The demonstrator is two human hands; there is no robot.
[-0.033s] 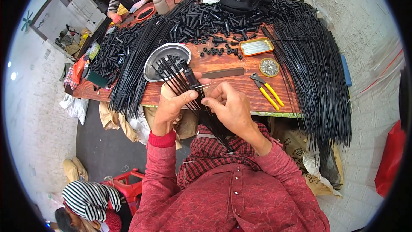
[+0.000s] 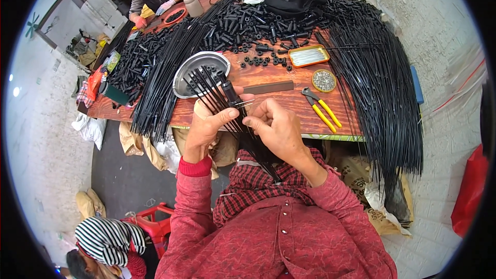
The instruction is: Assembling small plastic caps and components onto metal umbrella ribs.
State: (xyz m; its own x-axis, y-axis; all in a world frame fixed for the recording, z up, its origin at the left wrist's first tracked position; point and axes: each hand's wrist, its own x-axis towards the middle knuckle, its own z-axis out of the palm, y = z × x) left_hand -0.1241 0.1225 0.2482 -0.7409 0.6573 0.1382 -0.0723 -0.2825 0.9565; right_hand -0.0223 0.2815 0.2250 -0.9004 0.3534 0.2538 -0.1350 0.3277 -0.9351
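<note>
The left hand [image 2: 206, 126] clamps a fanned bundle of black rods [image 2: 214, 90], long axes running far-left over the desk [image 2: 268, 75]; the right hand [image 2: 276, 129], just right, pinches a thin wire [image 2: 243, 104] at the black connector [image 2: 230, 93].

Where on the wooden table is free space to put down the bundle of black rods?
Bare wood lies between the metal bowl, the dark flat bar and the yellow-handled pliers, near the table front edge. The far half is crowded with small black parts; long black rods cover the right side.
</note>
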